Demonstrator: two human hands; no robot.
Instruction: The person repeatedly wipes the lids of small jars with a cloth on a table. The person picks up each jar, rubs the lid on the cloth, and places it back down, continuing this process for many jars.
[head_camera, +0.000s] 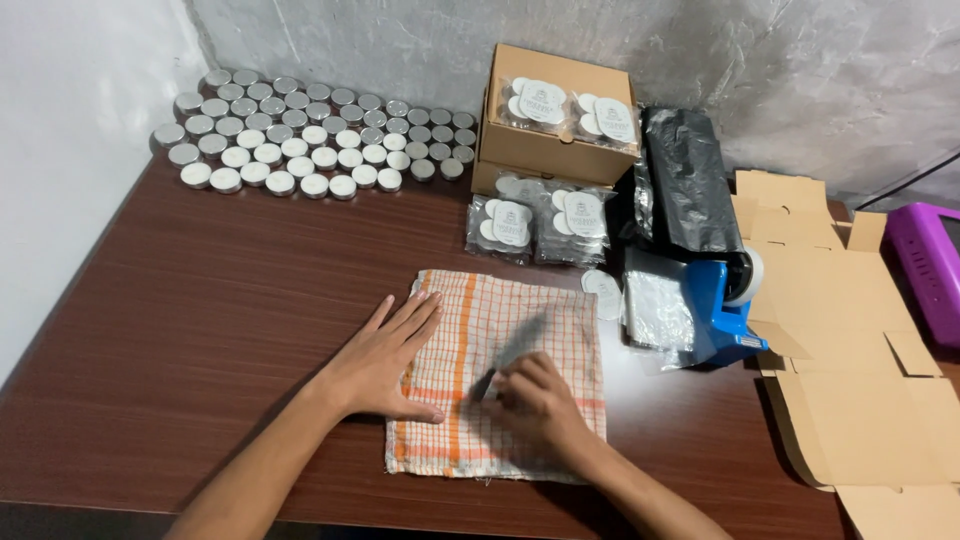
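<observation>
An orange-and-white checked cloth (560, 310) lies flat on the brown wooden table (200, 300). My left hand (385, 360) rests palm down on the cloth's left edge, fingers spread and holding nothing. My right hand (540, 400) is on the middle of the cloth, its fingers closed around a thin dark tool (510, 350). The tool points up and away over the cloth. It is blurred, so I cannot tell what kind it is.
Several rows of small metal-cupped candles (310, 130) fill the back left. Stacked cardboard boxes (555, 145) and clear packets of candles (540, 225) sit behind the cloth. At the right are a black plastic bag (690, 190), a blue tape dispenser (725, 300), flat unfolded cardboard (850, 330) and a purple object (925, 265).
</observation>
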